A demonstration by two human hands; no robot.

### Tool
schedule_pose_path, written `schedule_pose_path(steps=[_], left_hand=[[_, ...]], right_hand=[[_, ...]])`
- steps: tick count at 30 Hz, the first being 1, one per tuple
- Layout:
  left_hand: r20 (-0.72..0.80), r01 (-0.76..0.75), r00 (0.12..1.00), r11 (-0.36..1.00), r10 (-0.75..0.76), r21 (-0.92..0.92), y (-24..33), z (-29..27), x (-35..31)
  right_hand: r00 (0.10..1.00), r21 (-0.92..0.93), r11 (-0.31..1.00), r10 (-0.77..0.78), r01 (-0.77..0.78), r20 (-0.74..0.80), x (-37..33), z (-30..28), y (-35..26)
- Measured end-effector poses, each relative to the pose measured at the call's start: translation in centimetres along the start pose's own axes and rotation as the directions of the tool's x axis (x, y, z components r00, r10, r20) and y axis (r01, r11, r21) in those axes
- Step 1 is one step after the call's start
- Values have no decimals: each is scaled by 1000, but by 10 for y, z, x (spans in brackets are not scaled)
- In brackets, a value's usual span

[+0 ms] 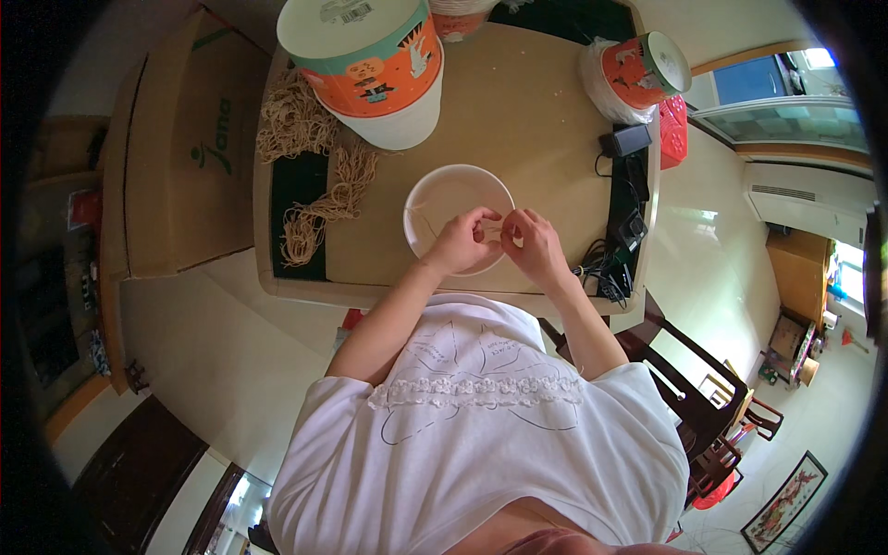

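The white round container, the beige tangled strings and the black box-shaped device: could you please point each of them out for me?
White round container (462, 191), head view: bare inner surface.
Beige tangled strings (294, 122), head view: upper left clump.
Black box-shaped device (632, 140), head view: its upper face.

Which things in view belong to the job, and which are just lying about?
Likely the job: left hand, right hand, white bucket under them, string in it, string bundles, perhaps the patterned bucket.

Apparently lying about: cables, black adapter, cardboard box.
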State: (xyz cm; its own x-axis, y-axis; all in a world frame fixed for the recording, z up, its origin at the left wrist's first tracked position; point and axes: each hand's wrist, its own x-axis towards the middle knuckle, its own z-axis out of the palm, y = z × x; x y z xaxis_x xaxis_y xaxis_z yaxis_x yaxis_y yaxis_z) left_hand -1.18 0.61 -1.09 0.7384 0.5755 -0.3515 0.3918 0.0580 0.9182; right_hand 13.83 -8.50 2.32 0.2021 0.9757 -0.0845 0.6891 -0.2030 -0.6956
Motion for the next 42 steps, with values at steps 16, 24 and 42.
schedule_pose_path(steps=[16,24,42], left_hand=[[-297,-111,934,950,200,293,-7,8,3],[-144,-47,988,998,53,47,-10,-9,2],[-276,-20,956,957,104,291,-11,7,12]], right_hand=[[999,-6,1000,-17,16,-35,1,0,0],[999,49,998,40,-39,-4,-3,-2,-4],[992,64,991,118,-120,38,-3,0,-13]])
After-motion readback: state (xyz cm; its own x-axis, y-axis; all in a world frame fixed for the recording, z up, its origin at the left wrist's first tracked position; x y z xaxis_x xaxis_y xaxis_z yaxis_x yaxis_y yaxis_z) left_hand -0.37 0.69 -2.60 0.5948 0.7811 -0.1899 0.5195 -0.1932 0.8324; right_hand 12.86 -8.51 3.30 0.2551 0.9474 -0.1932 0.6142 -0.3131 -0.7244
